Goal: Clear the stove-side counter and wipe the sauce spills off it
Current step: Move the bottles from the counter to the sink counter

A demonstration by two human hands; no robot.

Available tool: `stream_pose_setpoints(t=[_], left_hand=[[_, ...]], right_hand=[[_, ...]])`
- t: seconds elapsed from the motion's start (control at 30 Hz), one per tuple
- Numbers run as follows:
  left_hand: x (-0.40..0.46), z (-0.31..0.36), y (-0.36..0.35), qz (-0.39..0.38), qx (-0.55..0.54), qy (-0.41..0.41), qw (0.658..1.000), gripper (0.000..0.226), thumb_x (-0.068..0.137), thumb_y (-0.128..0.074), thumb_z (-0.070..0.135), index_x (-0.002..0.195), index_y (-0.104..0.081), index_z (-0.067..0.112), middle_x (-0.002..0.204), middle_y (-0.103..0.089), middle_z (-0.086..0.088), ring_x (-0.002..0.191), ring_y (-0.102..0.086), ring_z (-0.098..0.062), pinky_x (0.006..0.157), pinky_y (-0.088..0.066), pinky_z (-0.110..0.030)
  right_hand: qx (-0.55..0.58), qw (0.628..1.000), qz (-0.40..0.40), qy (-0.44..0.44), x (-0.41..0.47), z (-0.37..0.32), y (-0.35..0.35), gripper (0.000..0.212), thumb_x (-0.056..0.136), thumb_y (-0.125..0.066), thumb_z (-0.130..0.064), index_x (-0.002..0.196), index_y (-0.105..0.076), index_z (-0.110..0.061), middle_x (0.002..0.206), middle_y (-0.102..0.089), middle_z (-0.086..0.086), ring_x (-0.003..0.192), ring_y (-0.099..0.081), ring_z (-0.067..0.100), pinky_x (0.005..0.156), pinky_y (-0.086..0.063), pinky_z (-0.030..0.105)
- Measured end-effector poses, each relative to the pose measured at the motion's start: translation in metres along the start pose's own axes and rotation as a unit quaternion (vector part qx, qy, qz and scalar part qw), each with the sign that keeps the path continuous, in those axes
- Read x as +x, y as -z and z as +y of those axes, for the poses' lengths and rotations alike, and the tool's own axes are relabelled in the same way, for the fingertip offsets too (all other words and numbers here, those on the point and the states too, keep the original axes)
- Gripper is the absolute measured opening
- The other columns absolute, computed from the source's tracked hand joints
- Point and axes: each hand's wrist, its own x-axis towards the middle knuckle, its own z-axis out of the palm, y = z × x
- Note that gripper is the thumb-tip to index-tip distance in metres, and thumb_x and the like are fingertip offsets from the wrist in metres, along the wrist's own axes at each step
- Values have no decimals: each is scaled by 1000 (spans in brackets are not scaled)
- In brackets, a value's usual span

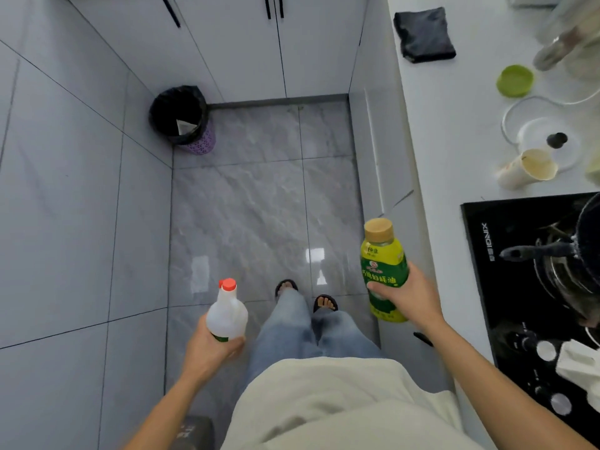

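My left hand [211, 347] grips a white plastic bottle [227, 311] with a red cap, held over the floor. A green and yellow sauce bottle [383, 271] with a tan cap is in my right hand [407, 295], just off the edge of the white counter [454, 151]. Along the right side the counter carries a folded dark cloth [423, 34], a green lid [514, 80], a glass lid [539, 131] with a black knob, and a used paper cup [527, 168] lying tilted. Near the cup's base the counter shows faint brownish marks.
A black glass stove [506, 287] with a dark pot [581, 241] lies at the right, a white crumpled tissue [579, 362] on it. A black-lined bin [181, 120] in a purple basket stands in the far floor corner. White cabinets line the back, grey tiled wall on the left.
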Motion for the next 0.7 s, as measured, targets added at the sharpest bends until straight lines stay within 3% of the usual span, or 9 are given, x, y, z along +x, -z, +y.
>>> stream_pose_setpoints(t=[0.1,0.2,0.33,0.47,0.57,0.7], left_hand=[[21,12,17,14,5,19,1000,70,63,-93,27,101,-50,67,96,-69,32,82,-67,-6,62,-51,-27],[54,28,34,17,-3,38,999,65,62,-93,31,108,-53,52,97,-73,21,88,-68,-6,64,-52,-26],[111,72,58,-5,2,27,1000,60,60,-90,34,106,-55,49,94,-74,17,84,-71,-7,62,-54,-26],[169,145,79,-20,-14,-7,1000,65,56,-87,40,105,-50,62,93,-71,27,82,-68,1,56,-52,-15],[209,206,89,-40,-5,-48,998,69,57,-86,38,102,-46,70,97,-65,39,83,-67,4,61,-53,-22],[261,281,98,-54,-4,-73,996,77,56,-89,45,117,-44,58,105,-67,26,96,-65,5,67,-51,-19]], right_hand=[[5,1000,-1,18,44,-44,-2,75,56,-87,-64,122,-60,-39,111,-73,-14,99,-68,14,85,-58,39],[4,1000,0,20,81,-81,-7,79,55,-87,-66,123,-59,-39,112,-72,-15,101,-67,13,86,-57,37],[-5,1000,3,0,115,-113,-12,74,55,-87,-66,119,-59,-41,103,-70,-16,96,-66,13,80,-56,35],[-6,999,19,-39,134,-129,-12,72,54,-89,-61,117,-62,-38,102,-73,-13,96,-69,18,78,-55,36],[4,996,34,-78,144,-131,-8,72,57,-93,-53,119,-64,-32,110,-76,-5,100,-70,23,83,-56,39],[17,992,43,-120,157,-135,-1,68,58,-94,-52,115,-64,-32,108,-76,-4,96,-70,22,80,-56,40]])
